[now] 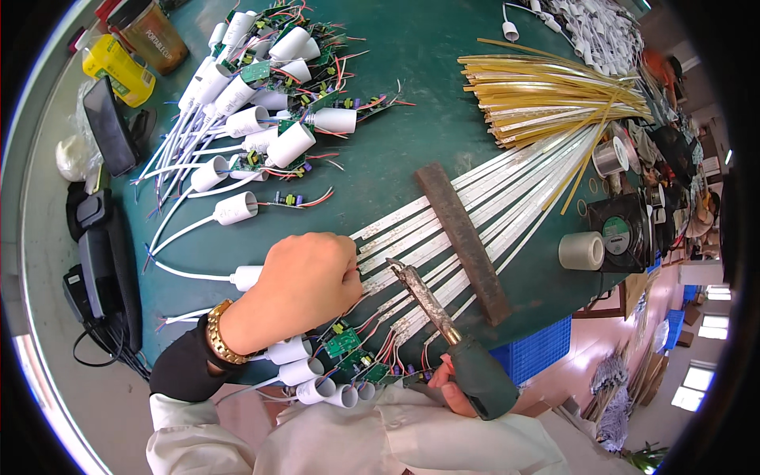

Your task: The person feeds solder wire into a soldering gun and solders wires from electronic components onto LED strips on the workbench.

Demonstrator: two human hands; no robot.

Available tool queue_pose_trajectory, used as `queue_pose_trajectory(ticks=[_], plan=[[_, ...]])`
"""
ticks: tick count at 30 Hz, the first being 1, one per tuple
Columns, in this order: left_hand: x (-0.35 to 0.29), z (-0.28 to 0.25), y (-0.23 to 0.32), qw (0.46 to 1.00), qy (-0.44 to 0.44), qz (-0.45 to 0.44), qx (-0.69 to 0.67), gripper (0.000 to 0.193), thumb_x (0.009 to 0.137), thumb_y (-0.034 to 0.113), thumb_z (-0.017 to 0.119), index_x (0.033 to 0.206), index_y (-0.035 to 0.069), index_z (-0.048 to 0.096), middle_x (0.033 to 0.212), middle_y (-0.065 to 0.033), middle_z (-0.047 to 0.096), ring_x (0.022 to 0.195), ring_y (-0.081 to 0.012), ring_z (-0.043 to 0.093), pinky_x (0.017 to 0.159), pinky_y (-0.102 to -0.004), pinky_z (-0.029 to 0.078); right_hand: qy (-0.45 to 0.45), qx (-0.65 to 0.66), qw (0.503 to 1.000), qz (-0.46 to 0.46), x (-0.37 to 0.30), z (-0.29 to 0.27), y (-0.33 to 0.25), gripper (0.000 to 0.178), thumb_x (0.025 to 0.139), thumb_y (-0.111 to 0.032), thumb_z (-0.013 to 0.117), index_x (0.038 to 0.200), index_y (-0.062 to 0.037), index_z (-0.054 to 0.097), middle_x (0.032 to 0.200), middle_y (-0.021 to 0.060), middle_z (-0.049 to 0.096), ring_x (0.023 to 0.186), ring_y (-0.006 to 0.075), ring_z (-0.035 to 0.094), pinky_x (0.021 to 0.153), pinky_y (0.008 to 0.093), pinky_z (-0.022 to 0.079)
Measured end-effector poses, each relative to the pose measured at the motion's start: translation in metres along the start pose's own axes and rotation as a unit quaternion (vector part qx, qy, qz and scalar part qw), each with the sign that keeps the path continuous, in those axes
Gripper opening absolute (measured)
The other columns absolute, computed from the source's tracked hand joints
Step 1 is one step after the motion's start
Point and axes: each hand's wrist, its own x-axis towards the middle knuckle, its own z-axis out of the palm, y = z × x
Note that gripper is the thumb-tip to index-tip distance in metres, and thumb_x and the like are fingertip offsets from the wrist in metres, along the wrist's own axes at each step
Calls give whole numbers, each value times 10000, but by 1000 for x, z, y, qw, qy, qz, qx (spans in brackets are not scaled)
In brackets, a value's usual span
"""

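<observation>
head view: your right hand (452, 393) grips a soldering iron (484, 381); your left hand (305, 277) curls, grasp unclear; a rusty bar (463, 244) lies across white strips (554, 170).

Pale lettering (157, 44) legible on brown cup (150, 36); bottle label (129, 77) unclear.

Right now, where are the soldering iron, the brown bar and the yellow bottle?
Soldering iron (469, 363), head view: its dark handle.
Brown bar (463, 244), head view: its middle.
Yellow bottle (119, 70), head view: its side.
</observation>
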Motion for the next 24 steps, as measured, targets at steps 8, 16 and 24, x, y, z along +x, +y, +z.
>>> queue_pose_trajectory(ticks=[8, 16, 24], plan=[[-3, -1, 1, 1000, 8, 8, -16, 92, 754, 85, 665, 786, 5, 634, 694, -132, 626, 624, -296, 613, 586, -386, 471, 4, 120, 992, 23, -4, 2, 5, 292, 823, -15, 651, 1115, -2, 640, 883, 173, 675, 736, 247, 672, 699, 368, 585], [-4, -19, 2, 993, -68, -41, -88, 103, 785, 80, 694, 839, 4, 649, 669, -74, 606, 612, -176, 598, 596, -304, 475, 83, -39, 994, -62, 6, 8, 0, 411, 731, -105, 774, 1116, -49, 642, 863, 80, 684, 703, 253, 662, 626, 322, 544], [-8, -12, -5, 986, -21, 9, -167, 60, 828, -4, 684, 886, -10, 671, 786, -63, 603, 657, -107, 568, 601, -258, 462, 58, -46, 994, -85, 16, 2, -14, 118, 762, -25, 682, 856, -30, 609, 738, 68, 620, 664, 173, 616, 603, 292, 488]])
